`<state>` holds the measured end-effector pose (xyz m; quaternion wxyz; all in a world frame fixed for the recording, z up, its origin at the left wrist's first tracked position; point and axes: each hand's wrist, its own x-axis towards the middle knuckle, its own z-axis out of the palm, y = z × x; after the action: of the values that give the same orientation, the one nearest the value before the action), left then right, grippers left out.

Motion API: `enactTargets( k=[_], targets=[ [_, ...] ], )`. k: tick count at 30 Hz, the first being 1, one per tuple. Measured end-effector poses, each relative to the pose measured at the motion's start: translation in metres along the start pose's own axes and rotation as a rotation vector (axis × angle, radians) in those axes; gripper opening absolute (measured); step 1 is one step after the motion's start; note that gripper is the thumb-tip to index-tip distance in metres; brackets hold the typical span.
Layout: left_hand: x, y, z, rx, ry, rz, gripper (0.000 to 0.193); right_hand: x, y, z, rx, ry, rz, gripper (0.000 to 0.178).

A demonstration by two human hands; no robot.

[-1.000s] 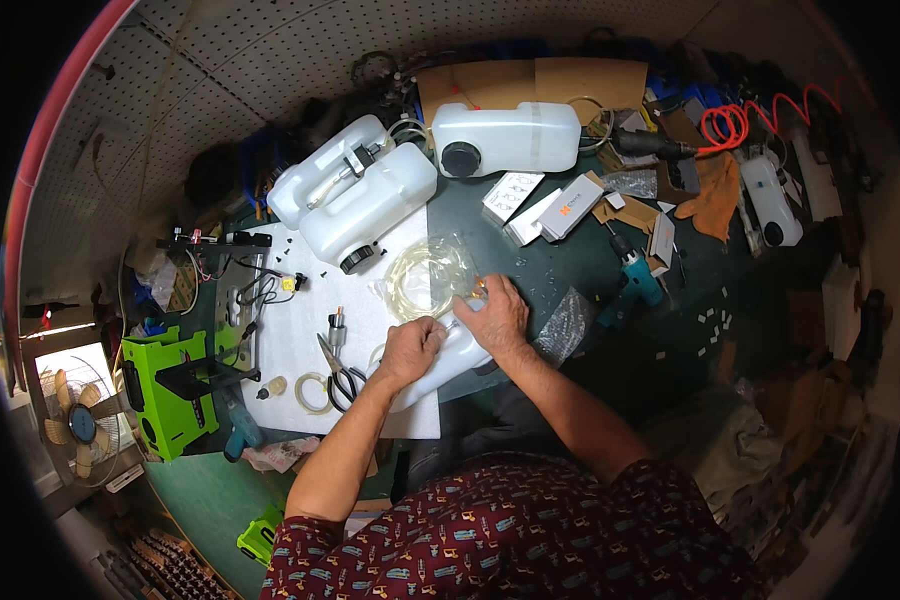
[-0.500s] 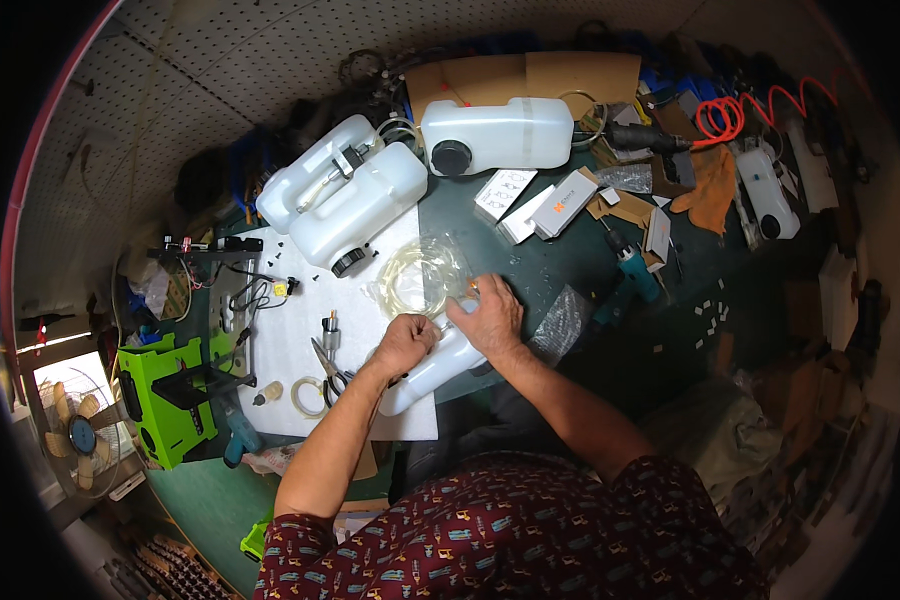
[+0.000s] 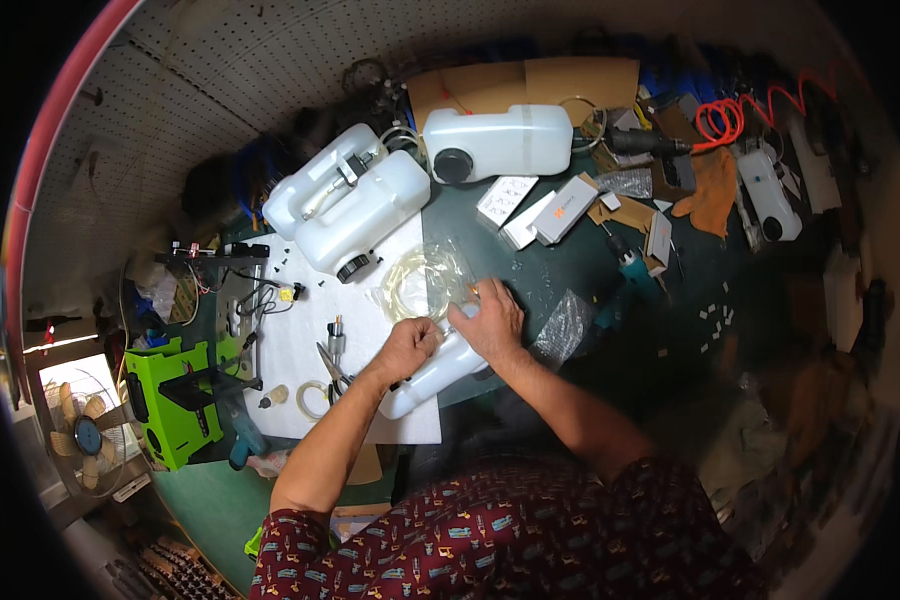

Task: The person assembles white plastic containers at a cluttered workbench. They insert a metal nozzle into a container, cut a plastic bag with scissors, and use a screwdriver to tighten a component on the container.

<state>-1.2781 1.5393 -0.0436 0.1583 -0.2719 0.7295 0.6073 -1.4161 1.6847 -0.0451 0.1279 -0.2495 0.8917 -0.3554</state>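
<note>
A translucent white plastic tank (image 3: 425,388) lies at the front of the bench, slanting up to the right, with both my hands over its upper part. My left hand (image 3: 407,350) is closed, thumb and fingers pressed together above the tank; what they pinch is hidden. Around the tank's far right end curls my right hand (image 3: 492,318), its thumb towards the left hand. Just beyond my hands rests a coil of clear tubing (image 3: 400,287) in a thin clear bag. Scissors (image 3: 332,368) and a small metal fitting (image 3: 337,338) lie left of my left hand.
Two similar tanks, one left (image 3: 360,215) and one right (image 3: 500,140), stand at the back. White boxes (image 3: 562,210), a teal power drill (image 3: 638,275) and bubble wrap (image 3: 564,328) lie to the right. A green metal housing (image 3: 175,405) stands left, near a fan (image 3: 87,436).
The whole view has shifted slightly. Both hands stay at the same part of the tank, with only a slight shift of the fingers.
</note>
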Motion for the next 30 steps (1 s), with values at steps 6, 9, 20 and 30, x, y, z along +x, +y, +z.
enactTargets(
  k=[6, 9, 20, 30],
  targets=[
    [0.007, 0.018, 0.013, 0.39, 0.138, -0.023, 0.019, 0.0, -0.001, 0.002, -0.03, 0.0, 0.007, 0.04],
    [0.013, 0.019, 0.015, 0.608, 0.101, 0.016, 0.017, 0.0, -0.001, 0.003, -0.014, 0.007, 0.022, 0.04],
    [0.002, -0.003, 0.017, 0.239, 0.18, 0.177, 0.018, 0.0, 0.0, 0.003, -0.078, -0.011, -0.007, 0.041],
    [-0.014, 0.001, 0.008, 0.52, 0.182, 0.146, 0.022, 0.0, -0.003, -0.002, -0.061, -0.041, 0.03, 0.041]
  ],
)
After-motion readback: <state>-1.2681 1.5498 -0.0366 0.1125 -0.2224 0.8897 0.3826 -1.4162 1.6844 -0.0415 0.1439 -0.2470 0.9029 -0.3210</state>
